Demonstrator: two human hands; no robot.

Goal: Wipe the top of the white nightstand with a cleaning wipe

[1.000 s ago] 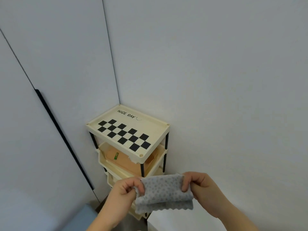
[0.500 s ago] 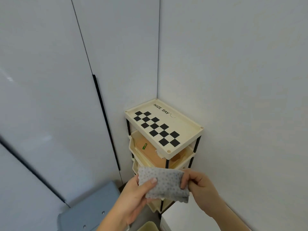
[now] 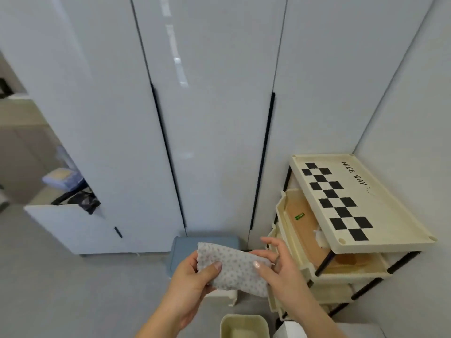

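Observation:
A grey dotted cleaning wipe (image 3: 234,269), folded into a thick pad, is held low in the middle of the view between both hands. My left hand (image 3: 190,284) grips its left end with the thumb on top. My right hand (image 3: 280,272) pinches its right end with thumb and forefinger, the other fingers spread. A small white corner, possibly the nightstand (image 3: 289,331), shows at the bottom edge; most of it is out of view.
A cream tiered rack (image 3: 317,236) with a checkerboard top stands in the right corner. A blue-grey box (image 3: 207,241) sits behind the hands and a cream bin (image 3: 244,323) below them. White wardrobe doors (image 3: 219,118) fill the back; a low white cabinet (image 3: 73,228) is at left.
The view has swung left, so the rack now sits at the right and the wardrobe fills the frame. Both hands kept hold of the wipe and shifted their grip on it.

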